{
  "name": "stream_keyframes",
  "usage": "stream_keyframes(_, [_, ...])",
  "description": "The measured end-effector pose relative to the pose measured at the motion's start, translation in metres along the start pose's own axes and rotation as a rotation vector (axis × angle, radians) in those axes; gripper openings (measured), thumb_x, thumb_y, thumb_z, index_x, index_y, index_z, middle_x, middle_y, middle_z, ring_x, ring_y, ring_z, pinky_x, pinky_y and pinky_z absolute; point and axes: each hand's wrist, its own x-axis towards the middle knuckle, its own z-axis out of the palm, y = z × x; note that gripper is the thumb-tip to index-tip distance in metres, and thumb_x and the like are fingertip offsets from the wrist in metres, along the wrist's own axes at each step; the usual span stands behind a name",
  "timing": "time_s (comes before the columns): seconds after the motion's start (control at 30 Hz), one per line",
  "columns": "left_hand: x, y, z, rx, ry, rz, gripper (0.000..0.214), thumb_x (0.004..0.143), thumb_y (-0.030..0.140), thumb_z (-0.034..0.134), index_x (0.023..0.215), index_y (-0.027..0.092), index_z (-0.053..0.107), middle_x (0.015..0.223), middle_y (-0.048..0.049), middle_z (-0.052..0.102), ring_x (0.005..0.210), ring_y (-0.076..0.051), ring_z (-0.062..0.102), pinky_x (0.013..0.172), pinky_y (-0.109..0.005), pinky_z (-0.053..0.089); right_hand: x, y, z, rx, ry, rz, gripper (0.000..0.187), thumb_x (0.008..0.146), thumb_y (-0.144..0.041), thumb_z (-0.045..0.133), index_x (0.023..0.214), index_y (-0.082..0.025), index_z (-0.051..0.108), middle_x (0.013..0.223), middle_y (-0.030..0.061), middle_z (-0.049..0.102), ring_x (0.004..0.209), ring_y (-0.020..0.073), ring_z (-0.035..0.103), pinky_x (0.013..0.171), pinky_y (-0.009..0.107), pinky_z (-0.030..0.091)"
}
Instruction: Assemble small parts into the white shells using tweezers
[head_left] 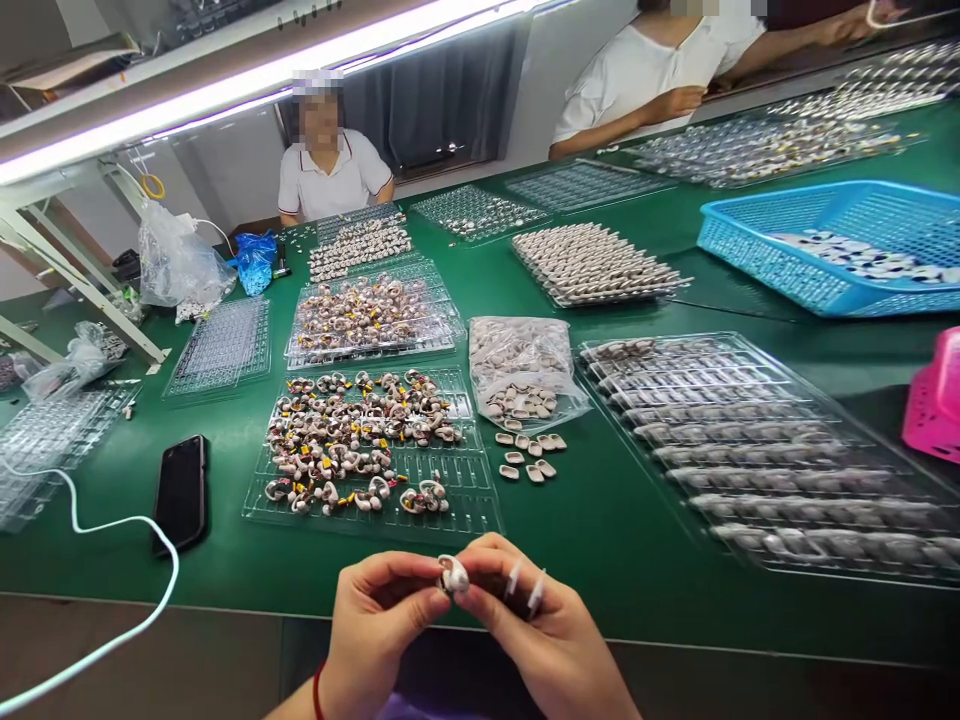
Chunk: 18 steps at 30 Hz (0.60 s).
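Observation:
A small beige clip-on earbud [454, 575] with a curved loop is held between both hands at the table's front edge. My left hand [379, 620] pinches its left side with thumb and forefinger. My right hand [536, 630] pinches the right side, and two thin white-tipped pieces [524, 590] of a kind I cannot make out stick out between its fingers. Just beyond, a clear tray [442, 465] carries many similar earbud parts with wires and yellow bits. Small beige oval shells [534, 470] lie loose to its right, by an open plastic bag [520, 350] of more shells.
A black phone [180, 490] and a white cable [169, 590] lie at left. To the right stand a tray of rowed beige parts [750, 440], a blue basket [817, 295] and a pink container [937, 400]. Two people [334, 175] sit across the green table [585, 570].

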Motion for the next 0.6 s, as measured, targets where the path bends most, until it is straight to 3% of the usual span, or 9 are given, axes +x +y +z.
stream_keyframes(0.6, [0.000,-0.004,0.001,0.022,0.006,0.133,0.010,0.063,0.023,0.088,0.070,0.022,0.081,0.067,-0.0013,0.074,0.065,-0.012,0.069,0.063,-0.016,0.053,-0.003,0.011,-0.003,0.177,-0.022,0.109,0.012,0.075,-0.033,0.080,0.070,-0.023,0.076,0.070,0.0013,0.058,0.064,0.0139,0.056,0.058,0.022,0.045])
